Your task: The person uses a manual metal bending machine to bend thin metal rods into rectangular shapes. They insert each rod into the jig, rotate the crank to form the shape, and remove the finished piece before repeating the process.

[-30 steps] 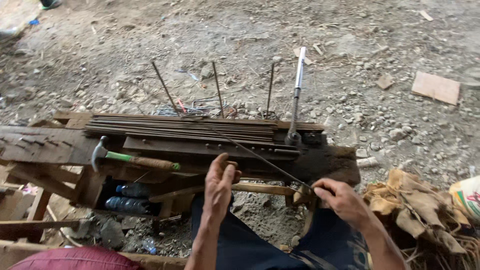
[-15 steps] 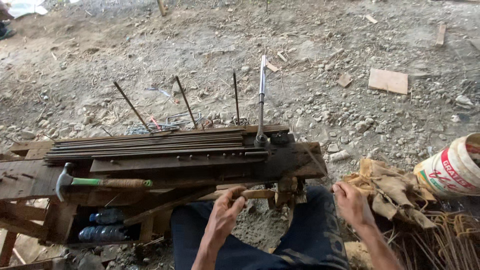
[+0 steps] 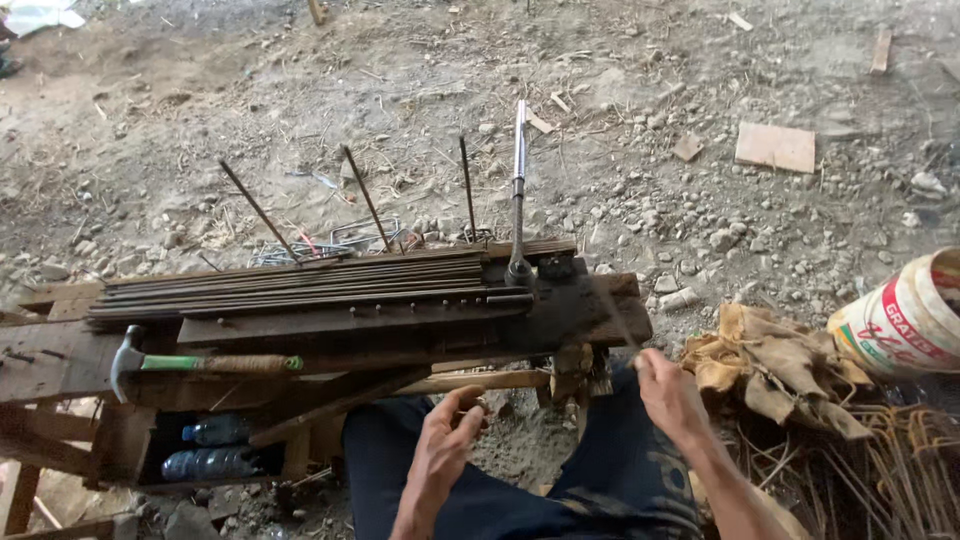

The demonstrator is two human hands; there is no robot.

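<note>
A thin steel rod [image 3: 618,318] slants over the right end of the wooden counter [image 3: 60,365], its lower end pinched in the right hand [image 3: 672,398]. It looks stiff yet springy, light for its length and likely rough with rust — best held near the end, as now, with the fingers closed tight around it. The right forearm comes up from the lower right, wrist bent slightly inward toward the counter edge. The left hand [image 3: 440,455] hovers over the lap, fingers curled loosely; whether they hold anything small I cannot tell. On the counter lie a bundle of straight rods [image 3: 290,285], an upright bending lever [image 3: 518,190] and a hammer [image 3: 200,363] with a green-taped handle. 2 plastic bottles [image 3: 205,450] sit underneath — a heap of sacking [image 3: 770,370] and a bucket [image 3: 900,320] lie right.
</note>
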